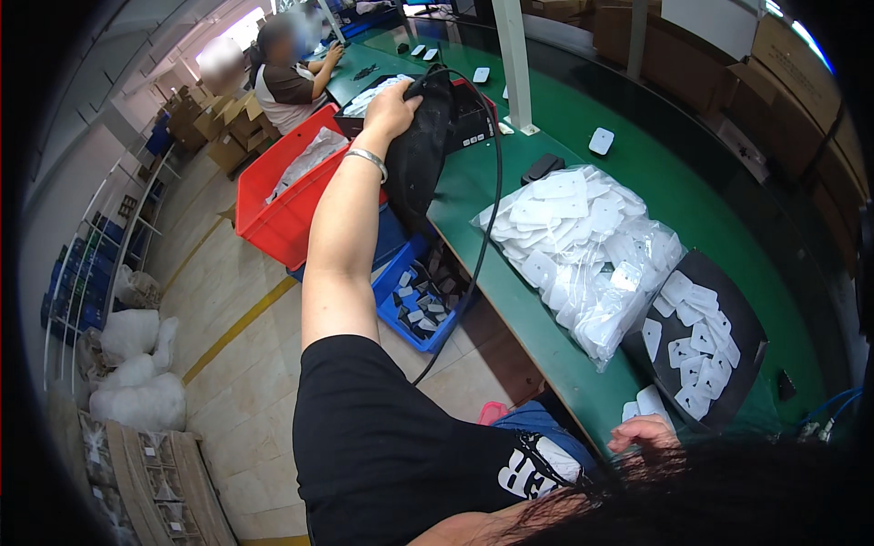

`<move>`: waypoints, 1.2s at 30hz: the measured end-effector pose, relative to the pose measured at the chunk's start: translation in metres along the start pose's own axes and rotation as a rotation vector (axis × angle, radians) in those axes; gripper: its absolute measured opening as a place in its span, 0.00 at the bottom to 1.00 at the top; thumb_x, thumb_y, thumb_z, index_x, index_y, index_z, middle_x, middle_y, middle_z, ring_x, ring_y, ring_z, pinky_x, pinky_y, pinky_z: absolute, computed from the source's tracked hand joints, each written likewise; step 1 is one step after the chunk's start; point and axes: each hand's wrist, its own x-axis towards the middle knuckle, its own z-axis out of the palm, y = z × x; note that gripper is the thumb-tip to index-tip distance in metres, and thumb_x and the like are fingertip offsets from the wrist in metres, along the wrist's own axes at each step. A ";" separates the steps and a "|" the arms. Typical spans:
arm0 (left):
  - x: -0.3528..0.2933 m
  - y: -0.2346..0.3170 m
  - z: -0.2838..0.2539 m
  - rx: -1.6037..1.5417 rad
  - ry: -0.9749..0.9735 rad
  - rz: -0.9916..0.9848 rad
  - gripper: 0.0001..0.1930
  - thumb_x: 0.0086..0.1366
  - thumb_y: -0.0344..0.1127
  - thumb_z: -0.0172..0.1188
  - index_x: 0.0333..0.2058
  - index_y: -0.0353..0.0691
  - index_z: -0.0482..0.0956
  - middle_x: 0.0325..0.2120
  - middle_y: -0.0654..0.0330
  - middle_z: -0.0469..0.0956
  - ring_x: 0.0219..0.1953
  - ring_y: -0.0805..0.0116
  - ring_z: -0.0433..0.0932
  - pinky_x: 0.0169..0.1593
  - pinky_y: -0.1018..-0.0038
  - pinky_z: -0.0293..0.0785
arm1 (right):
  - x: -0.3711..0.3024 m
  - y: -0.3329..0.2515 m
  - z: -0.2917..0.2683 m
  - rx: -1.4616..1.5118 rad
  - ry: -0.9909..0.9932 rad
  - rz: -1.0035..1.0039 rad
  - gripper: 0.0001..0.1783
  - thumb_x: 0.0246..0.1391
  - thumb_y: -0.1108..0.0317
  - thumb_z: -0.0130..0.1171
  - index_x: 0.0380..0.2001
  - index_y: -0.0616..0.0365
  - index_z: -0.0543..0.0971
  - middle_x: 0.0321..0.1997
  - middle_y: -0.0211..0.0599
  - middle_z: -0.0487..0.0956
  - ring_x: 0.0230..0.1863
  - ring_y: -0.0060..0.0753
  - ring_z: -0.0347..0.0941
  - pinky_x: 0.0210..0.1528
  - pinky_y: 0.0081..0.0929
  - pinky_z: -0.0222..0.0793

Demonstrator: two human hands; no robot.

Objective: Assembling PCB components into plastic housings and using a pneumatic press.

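My left arm stretches far across, and my left hand (391, 109) is closed on the top edge of a limp black cloth-like piece (421, 150) that hangs beside the bench. A black cable (498, 173) loops down from near that hand. At the bench's near edge my right hand (645, 434) has loosely bent fingers, nothing visible in them, partly covered by hair. Just beyond it lie a few flat white plastic plates (651, 402). More white plates (701, 350) lie in a black tray (748, 364). A clear bag (592, 264) full of white plates stands left of the tray.
A red crate (282, 223) and a blue bin (407, 335) with small dark and white parts stand left of the green bench (555, 364). A black box (473, 123) sits by a white post (513, 64). Another person (291, 77) sits at the far end.
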 end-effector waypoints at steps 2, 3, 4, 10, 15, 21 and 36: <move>0.002 -0.019 -0.008 -0.030 0.036 0.014 0.15 0.54 0.42 0.55 0.38 0.42 0.73 0.34 0.50 0.75 0.40 0.53 0.73 0.43 0.66 0.67 | 0.001 -0.013 0.015 -0.033 0.060 -0.004 0.26 0.40 0.74 0.62 0.45 0.63 0.65 0.36 0.45 0.71 0.39 0.36 0.71 0.46 0.33 0.67; 0.002 -0.021 -0.014 -0.057 0.033 -0.007 0.15 0.53 0.42 0.56 0.38 0.42 0.73 0.34 0.50 0.75 0.40 0.53 0.73 0.43 0.66 0.67 | 0.002 -0.020 0.021 -0.072 0.130 -0.003 0.27 0.39 0.74 0.62 0.45 0.63 0.64 0.37 0.45 0.69 0.39 0.36 0.71 0.46 0.32 0.67; 0.000 -0.023 -0.019 -0.059 0.048 -0.012 0.14 0.53 0.41 0.56 0.38 0.42 0.74 0.34 0.50 0.76 0.40 0.54 0.73 0.43 0.67 0.67 | 0.003 -0.024 0.025 -0.065 0.125 -0.001 0.27 0.39 0.74 0.62 0.45 0.63 0.64 0.37 0.45 0.69 0.39 0.36 0.71 0.46 0.32 0.67; -0.008 -0.042 -0.057 -0.183 0.012 0.077 0.14 0.53 0.39 0.57 0.37 0.38 0.75 0.32 0.50 0.77 0.36 0.57 0.76 0.40 0.69 0.69 | -0.009 -0.014 0.024 0.003 0.079 0.114 0.21 0.41 0.73 0.61 0.40 0.65 0.68 0.35 0.44 0.70 0.37 0.35 0.72 0.45 0.31 0.67; -0.074 -0.034 -0.113 -0.363 -0.244 -0.073 0.14 0.57 0.37 0.55 0.35 0.31 0.74 0.25 0.60 0.76 0.28 0.74 0.73 0.35 0.77 0.69 | -0.059 0.026 -0.003 0.468 0.241 0.968 0.10 0.46 0.70 0.56 0.29 0.67 0.74 0.30 0.42 0.75 0.34 0.35 0.73 0.45 0.31 0.67; -0.190 -0.010 -0.119 -0.162 -0.653 -0.186 0.13 0.58 0.38 0.53 0.35 0.31 0.73 0.24 0.57 0.75 0.28 0.72 0.73 0.36 0.73 0.70 | -0.148 0.058 0.048 0.530 0.524 0.949 0.14 0.49 0.64 0.53 0.33 0.66 0.71 0.34 0.42 0.75 0.35 0.33 0.72 0.44 0.28 0.66; -0.472 -0.027 -0.062 -0.278 -1.034 -0.460 0.18 0.59 0.45 0.49 0.38 0.35 0.73 0.28 0.50 0.77 0.33 0.65 0.76 0.38 0.69 0.70 | -0.275 0.112 0.181 0.500 1.053 0.138 0.16 0.51 0.61 0.55 0.36 0.63 0.69 0.30 0.35 0.74 0.31 0.22 0.68 0.37 0.19 0.64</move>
